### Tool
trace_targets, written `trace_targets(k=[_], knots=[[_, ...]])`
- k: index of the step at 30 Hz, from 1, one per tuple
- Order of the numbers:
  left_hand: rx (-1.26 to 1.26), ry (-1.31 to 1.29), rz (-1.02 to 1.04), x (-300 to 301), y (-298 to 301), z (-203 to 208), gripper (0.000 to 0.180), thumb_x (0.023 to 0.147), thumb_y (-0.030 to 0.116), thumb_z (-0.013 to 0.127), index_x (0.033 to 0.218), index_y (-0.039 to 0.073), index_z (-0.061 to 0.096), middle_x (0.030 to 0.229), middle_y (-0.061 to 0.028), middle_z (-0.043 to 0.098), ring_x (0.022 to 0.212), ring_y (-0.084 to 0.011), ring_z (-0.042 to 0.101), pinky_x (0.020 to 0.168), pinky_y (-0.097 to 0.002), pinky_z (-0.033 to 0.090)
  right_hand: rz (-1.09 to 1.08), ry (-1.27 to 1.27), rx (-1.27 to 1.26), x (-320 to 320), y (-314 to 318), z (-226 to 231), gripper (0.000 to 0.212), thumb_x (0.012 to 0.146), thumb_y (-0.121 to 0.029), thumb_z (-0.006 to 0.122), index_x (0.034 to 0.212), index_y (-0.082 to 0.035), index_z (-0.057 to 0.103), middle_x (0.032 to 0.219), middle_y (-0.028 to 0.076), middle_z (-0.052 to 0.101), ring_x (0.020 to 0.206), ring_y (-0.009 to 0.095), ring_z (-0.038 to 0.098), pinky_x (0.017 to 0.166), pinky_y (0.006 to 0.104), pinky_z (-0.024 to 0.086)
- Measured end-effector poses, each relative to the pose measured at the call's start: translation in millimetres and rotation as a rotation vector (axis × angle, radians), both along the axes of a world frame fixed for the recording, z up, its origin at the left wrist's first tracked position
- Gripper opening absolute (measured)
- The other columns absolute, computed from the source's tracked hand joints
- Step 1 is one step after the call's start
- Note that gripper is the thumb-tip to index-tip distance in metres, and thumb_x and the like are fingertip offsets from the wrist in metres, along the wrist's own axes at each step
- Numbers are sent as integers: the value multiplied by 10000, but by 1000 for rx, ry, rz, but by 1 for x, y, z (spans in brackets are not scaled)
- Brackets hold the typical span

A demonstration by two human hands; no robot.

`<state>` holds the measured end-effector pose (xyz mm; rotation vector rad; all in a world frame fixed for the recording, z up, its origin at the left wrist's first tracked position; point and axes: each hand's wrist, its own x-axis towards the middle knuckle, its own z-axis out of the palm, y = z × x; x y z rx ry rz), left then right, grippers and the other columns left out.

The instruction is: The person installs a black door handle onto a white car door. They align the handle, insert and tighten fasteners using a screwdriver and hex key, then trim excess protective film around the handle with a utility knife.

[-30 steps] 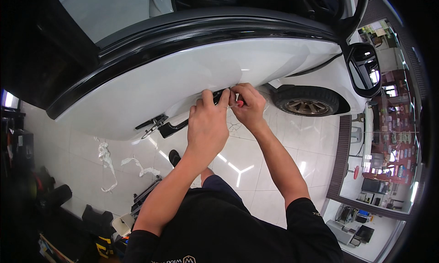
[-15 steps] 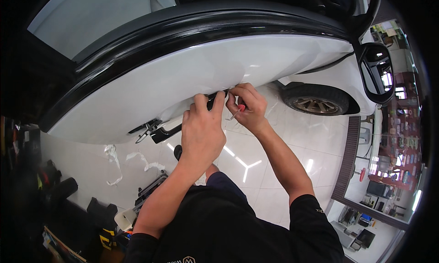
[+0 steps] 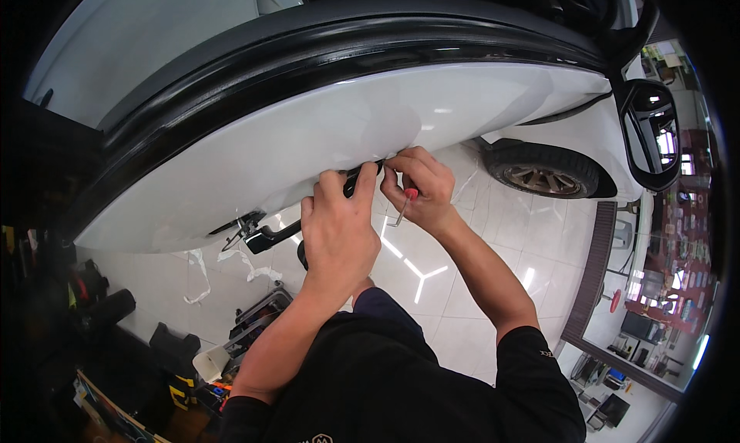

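Head-worn fisheye, looking down, near hands [image 3: 339, 227]

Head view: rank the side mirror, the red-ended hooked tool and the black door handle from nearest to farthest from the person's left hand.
From the left hand:
1. Black door handle: at its fingers, sticking out to the left.
2. Red-ended hooked tool: just right, in the right hand.
3. Side mirror: far right.

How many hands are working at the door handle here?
2: the left hand grips the black door handle, and the right hand, holding a red-ended hooked tool, is at the handle's front end. No others show.
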<state>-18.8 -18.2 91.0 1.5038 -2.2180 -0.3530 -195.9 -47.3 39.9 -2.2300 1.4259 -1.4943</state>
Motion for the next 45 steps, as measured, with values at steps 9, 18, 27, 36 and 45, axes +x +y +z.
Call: trace_targets(k=[9, 18, 27, 36, 45], knots=[[-15, -42, 2, 0, -1, -1, 605, 822, 11, 656, 1413, 121, 598, 1136, -149, 546, 1002, -293, 625, 800, -406, 445, -39, -125, 48, 6, 3, -3, 245, 739, 127, 771, 928, -18, 710, 890, 69, 694, 529, 77, 536, 483, 249, 413], [-35, -47, -10, 0, 0, 0, 587, 844, 30, 660, 1415, 144, 591, 1138, -138, 550, 972, -277, 621, 801, -389, 448, -82, -111, 2, 11, 5, -8, 260, 732, 112, 776, 947, -20, 714, 923, 71, 708, 501, 83, 539, 460, 250, 415], [-32, -62, 7, -2, 0, -2, 613, 822, 25, 685, 1410, 172, 593, 1135, -124, 540, 995, -271, 619, 799, -380, 442, -128, -231, 71, 22, 9, -4, 244, 737, 115, 770, 935, -13, 709, 915, 71, 703, 493, 79, 529, 452, 246, 398], [-23, -61, -1, -1, 1, -3, 634, 796, 4, 687, 1401, 174, 600, 1135, -131, 533, 1025, -278, 617, 789, -388, 439, -60, -26, -50, 7, 3, -11, 324, 682, 87, 788, 968, -36, 698, 887, 66, 697, 511, 123, 561, 451, 269, 423], [-38, -36, 13, -3, 1, -3, 623, 792, 0, 679, 1387, 173, 613, 1120, -121, 540, 1029, -273, 615, 796, -385, 433, -36, -40, -34, 8, 3, -7, 271, 706, 126, 776, 927, -17, 712, 918, 79, 702, 505, 92, 553, 465, 257, 423]])
